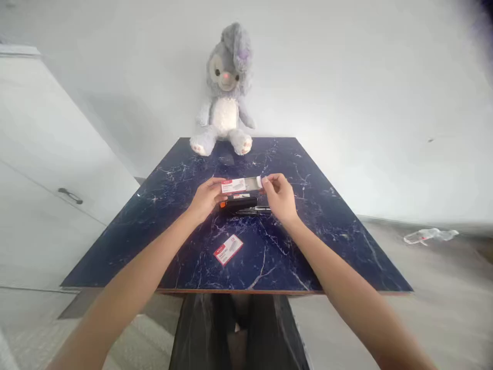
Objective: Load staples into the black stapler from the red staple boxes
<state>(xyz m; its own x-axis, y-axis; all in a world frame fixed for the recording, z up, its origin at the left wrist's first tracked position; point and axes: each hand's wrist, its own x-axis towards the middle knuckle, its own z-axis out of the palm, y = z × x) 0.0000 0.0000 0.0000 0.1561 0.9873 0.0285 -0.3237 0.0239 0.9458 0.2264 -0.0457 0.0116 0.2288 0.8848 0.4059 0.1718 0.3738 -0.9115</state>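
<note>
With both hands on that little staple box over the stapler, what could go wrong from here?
1. The staple box is held in the air by the left hand and right hand, with its right end pulled out; staples might spill onto the table.
2. The stapler lies directly beneath, so a drop would likely hit it.
3. A second box lies nearer the table's front edge; a forearm could knock it off.

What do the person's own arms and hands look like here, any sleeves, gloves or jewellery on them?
Both forearms are bare from the bottom of the picture up to the wrists, with no sleeves showing. The left hand and right hand wear no gloves. No watch, bracelet or ring can be made out, though the fingers are small in the picture.
</note>
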